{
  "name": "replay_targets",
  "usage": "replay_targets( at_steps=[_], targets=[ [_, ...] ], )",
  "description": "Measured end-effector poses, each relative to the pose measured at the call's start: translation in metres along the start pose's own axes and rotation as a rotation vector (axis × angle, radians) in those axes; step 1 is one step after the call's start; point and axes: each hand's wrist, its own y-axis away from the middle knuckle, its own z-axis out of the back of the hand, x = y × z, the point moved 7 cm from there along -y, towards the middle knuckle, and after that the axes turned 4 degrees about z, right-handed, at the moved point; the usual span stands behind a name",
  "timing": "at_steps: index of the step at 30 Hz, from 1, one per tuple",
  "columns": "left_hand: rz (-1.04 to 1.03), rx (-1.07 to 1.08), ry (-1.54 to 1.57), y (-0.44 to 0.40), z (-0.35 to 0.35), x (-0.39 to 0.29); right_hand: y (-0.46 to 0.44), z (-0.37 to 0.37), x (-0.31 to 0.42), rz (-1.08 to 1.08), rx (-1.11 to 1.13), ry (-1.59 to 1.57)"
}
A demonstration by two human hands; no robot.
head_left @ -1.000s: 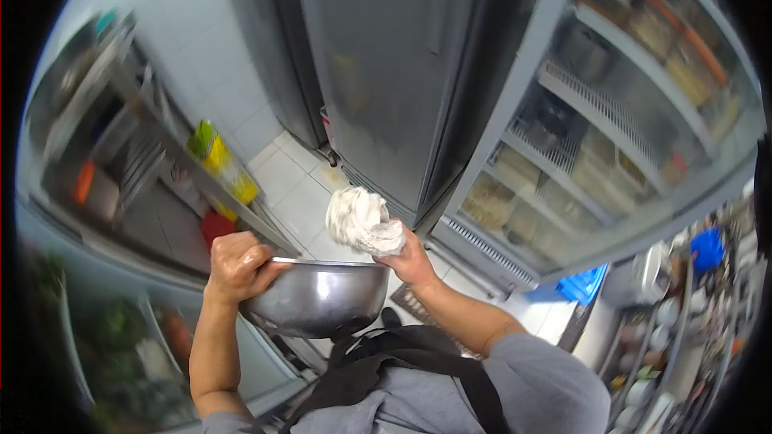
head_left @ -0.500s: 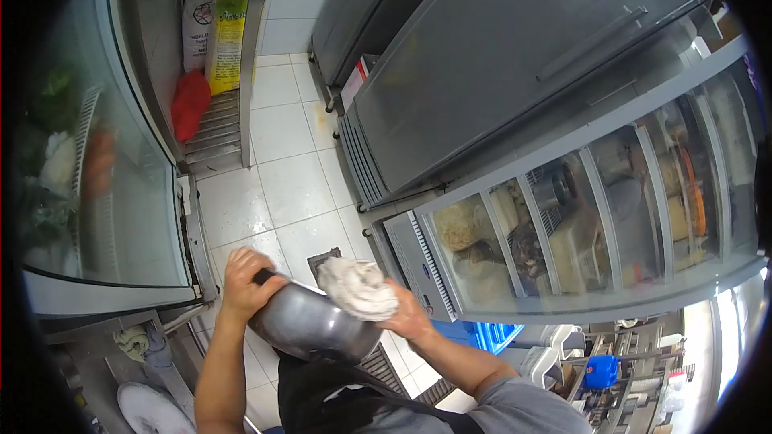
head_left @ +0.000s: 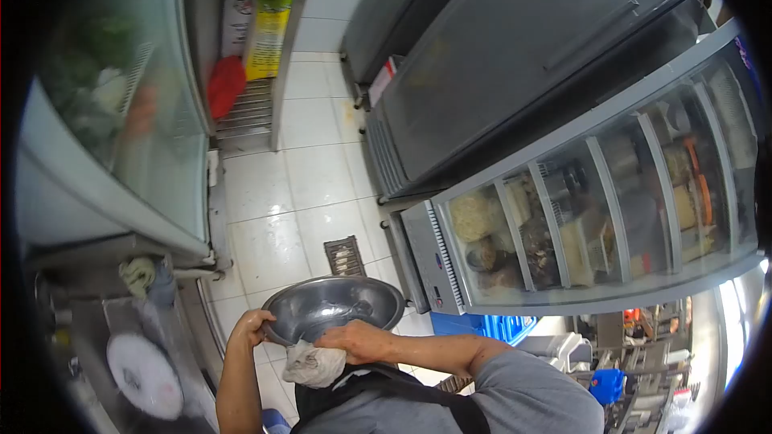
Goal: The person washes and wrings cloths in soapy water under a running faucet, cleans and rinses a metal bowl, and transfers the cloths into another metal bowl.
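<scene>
A wide stainless steel mixing bowl (head_left: pixel 322 293) is held in front of my body, its hollow side turned up toward the camera. My left hand (head_left: pixel 254 327) grips the bowl's rim at its left end, fingers closed around the edge. At the near rim is my right hand (head_left: pixel 358 341), closed on a crumpled off-white cloth (head_left: pixel 315 364). The cloth hangs over the near edge of the bowl, in front of the dark apron. Part of the cloth is hidden under the right hand's fingers.
A glass-door fridge (head_left: pixel 579 225) full of food stands to the right, beside a grey steel cabinet (head_left: pixel 515 56). On the left are another glass-fronted fridge (head_left: pixel 121 120) and a sink counter with a round white object (head_left: pixel 145 375). A floor drain (head_left: pixel 344 257) lies ahead.
The bowl has turned from showing its outer side to showing its inside. My right hand has brought the cloth from the far side to the near rim. The view has shifted slightly.
</scene>
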Motion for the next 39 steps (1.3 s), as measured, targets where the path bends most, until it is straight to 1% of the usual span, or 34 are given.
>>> replay_targets(
  at_steps=[1,3,4,5,6,7,8,9,10,11,12,13,15,16,18,19,20,21,23,24,26,27,28,29,30,32,33,34,35,36,37,38,39],
  targets=[
    [-0.016,-0.028,0.021,0.009,0.002,0.001,0.006,0.000,0.008,0.035,0.014,-0.008],
    [-0.175,-0.203,-0.145,0.028,0.017,0.005,0.019,0.001,0.023,0.139,-0.050,-0.094],
    [-0.276,-0.207,-0.134,0.030,0.027,0.009,0.025,-0.002,0.028,0.130,-0.009,-0.126],
    [-0.373,-0.234,-0.102,0.042,0.046,0.017,0.032,-0.003,0.030,0.181,-0.121,-0.179],
    [-0.493,-0.302,-0.127,0.096,0.031,0.013,0.035,-0.004,0.030,0.115,-0.107,-0.188],
    [-0.533,-0.545,-0.139,0.154,0.018,0.015,0.037,-0.004,0.027,0.150,-0.160,-0.093],
    [-0.604,-0.610,-0.088,0.148,0.055,0.042,0.034,0.009,0.032,0.132,-0.134,-0.197],
    [-0.735,-0.721,-0.045,0.207,0.037,0.048,0.040,0.011,0.021,0.244,-0.324,-0.091],
    [-0.675,-0.828,0.014,0.227,0.049,0.068,0.036,0.027,0.014,0.039,-0.274,-0.201],
    [-0.640,-0.909,0.022,0.243,0.071,0.091,0.045,0.040,0.007,0.207,-0.568,0.065],
    [-0.685,-1.010,0.194,0.285,0.069,0.114,0.029,0.052,0.011,0.271,-0.530,-0.229],
    [-0.738,-1.092,0.341,0.321,0.066,0.135,0.022,0.062,0.009,0.212,-0.597,-0.387],
    [-0.769,-1.223,0.486,0.359,0.080,0.190,0.016,0.072,0.003,0.286,-0.608,-0.371],
    [-0.808,-1.291,0.559,0.378,0.093,0.208,0.009,0.071,-0.004,0.231,-0.559,-0.388],
    [-0.720,-1.419,0.602,0.419,0.117,0.245,0.011,0.069,-0.020,0.126,-0.497,-0.474],
    [-0.692,-1.442,0.664,0.429,0.136,0.258,0.010,0.064,-0.025,0.140,-0.499,-0.475],
    [-0.672,-1.461,0.724,0.438,0.157,0.276,0.013,0.050,-0.031,0.052,-0.443,-0.452],
    [-0.693,-1.462,0.720,0.445,0.179,0.285,0.018,0.035,-0.041,-0.039,-0.390,-0.431],
    [-0.695,-1.463,0.943,0.454,0.225,0.307,0.040,0.007,-0.074,-0.109,-0.391,-0.238],
    [-0.710,-1.457,0.930,0.459,0.253,0.308,0.054,-0.007,-0.082,-0.175,-0.349,-0.237],
    [-0.568,-1.611,0.918,0.470,0.304,0.312,0.085,-0.039,-0.093,-0.288,-0.282,-0.202],
    [-0.577,-1.600,0.902,0.477,0.318,0.303,0.099,-0.054,-0.092,-0.335,-0.257,-0.170],
    [-0.530,-1.657,0.850,0.485,0.331,0.298,0.112,-0.066,-0.087,-0.346,-0.273,-0.169],
    [-0.483,-1.714,0.795,0.494,0.342,0.294,0.125,-0.076,-0.073,-0.393,-0.253,-0.076],
    [-0.487,-1.703,0.778,0.498,0.350,0.285,0.135,-0.087,-0.059,-0.440,-0.231,0.016],
    [-0.554,-1.849,0.737,0.507,0.360,0.270,0.148,-0.108,-0.036,-0.508,-0.241,0.006],
    [-0.561,-1.832,0.728,0.495,0.383,0.265,0.154,-0.117,-0.031,-0.561,-0.239,-0.003],
    [-0.629,-1.857,0.705,0.481,0.409,0.260,0.159,-0.128,-0.043,-0.452,-0.228,0.207],
    [-0.693,-1.882,0.679,0.472,0.428,0.258,0.156,-0.133,-0.030,-0.467,-0.234,0.214],
    [-0.693,-1.866,0.669,0.469,0.427,0.253,0.149,-0.138,-0.013,-0.512,-0.217,0.212],
    [-0.774,-1.689,0.753,0.454,0.426,0.243,0.145,-0.143,-0.001,-0.557,-0.204,0.212],
    [-0.850,-1.506,0.833,0.441,0.422,0.229,0.139,-0.148,0.003,-0.524,-0.215,0.280],
    [-0.857,-1.488,0.827,0.428,0.426,0.221,0.134,-0.152,-0.002,-0.534,-0.229,0.287]
  ],
)
